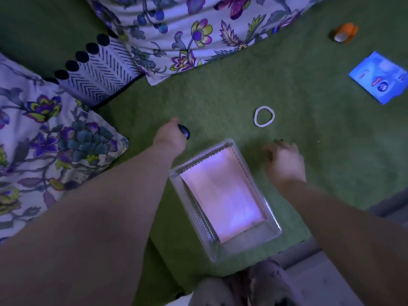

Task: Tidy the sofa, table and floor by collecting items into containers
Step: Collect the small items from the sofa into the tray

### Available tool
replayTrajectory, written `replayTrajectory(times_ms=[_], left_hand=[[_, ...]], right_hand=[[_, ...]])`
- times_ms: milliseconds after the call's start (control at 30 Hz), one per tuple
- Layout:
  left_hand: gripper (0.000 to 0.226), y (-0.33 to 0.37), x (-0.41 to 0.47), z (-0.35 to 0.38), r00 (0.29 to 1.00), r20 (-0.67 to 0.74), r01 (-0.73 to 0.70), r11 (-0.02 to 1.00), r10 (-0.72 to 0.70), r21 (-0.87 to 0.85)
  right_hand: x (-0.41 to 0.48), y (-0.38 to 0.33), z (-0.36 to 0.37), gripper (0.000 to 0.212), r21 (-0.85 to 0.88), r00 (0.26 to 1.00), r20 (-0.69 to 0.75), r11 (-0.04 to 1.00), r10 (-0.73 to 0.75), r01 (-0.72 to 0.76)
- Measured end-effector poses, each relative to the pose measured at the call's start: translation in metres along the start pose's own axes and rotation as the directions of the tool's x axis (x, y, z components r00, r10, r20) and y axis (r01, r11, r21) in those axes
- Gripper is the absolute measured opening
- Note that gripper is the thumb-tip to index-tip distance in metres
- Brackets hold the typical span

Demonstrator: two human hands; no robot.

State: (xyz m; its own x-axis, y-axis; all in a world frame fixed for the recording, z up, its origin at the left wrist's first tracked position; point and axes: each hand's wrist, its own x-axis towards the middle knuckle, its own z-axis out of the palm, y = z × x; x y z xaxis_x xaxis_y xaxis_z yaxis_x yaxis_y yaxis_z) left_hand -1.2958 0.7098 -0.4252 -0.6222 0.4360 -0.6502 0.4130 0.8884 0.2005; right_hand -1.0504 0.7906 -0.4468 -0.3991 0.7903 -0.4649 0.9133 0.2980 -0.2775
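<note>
A clear plastic tray (272, 221) with a pale lining lies on the green sofa seat (220, 102), low in the middle. My left hand (171, 134) is just beyond the tray's far left corner, closed on a small dark glossy object (184, 131). My right hand (284, 161) hovers to the right of the tray, blurred, fingers curled over a tiny dark thing (279, 140) on the seat. A white elastic ring (264, 116) lies beyond the tray. An orange and white small item (344, 33) and a blue packet (380, 78) rest at the far right.
Floral cushions (44, 138) crowd the left side, and another floral cushion (187, 29) runs along the back. A striped cushion with dark pom-poms (99, 69) sits between them. The sofa's front edge and pale floor (320, 279) show at the bottom right, with my slippered feet (242, 288) below.
</note>
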Motion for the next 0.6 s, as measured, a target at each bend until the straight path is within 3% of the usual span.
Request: replayTrajectory(times_ms=[100,233,400,600], left_hand=[[0.057,0.003,0.019,0.009,1.000,-0.015,0.005,0.999,-0.005,0.038],[0.047,0.006,0.033,0.018,0.997,-0.062,0.045,0.996,-0.040,0.080],[0.052,0.009,0.034,0.025,0.994,-0.087,0.082,0.989,-0.072,0.122],[0.052,0.014,0.022,0.025,0.992,-0.091,0.088,0.994,-0.082,0.060]], right_hand=[[0.008,0.008,0.012,0.052,-0.134,0.997,0.032,0.989,0.070,-0.065],[0.015,0.013,0.018,0.061,-0.195,0.992,0.053,0.975,0.116,-0.104],[0.020,0.012,0.022,0.070,-0.121,0.987,0.059,0.982,0.152,-0.144],[0.015,0.012,0.026,0.062,-0.058,0.976,0.121,0.982,0.184,-0.178]])
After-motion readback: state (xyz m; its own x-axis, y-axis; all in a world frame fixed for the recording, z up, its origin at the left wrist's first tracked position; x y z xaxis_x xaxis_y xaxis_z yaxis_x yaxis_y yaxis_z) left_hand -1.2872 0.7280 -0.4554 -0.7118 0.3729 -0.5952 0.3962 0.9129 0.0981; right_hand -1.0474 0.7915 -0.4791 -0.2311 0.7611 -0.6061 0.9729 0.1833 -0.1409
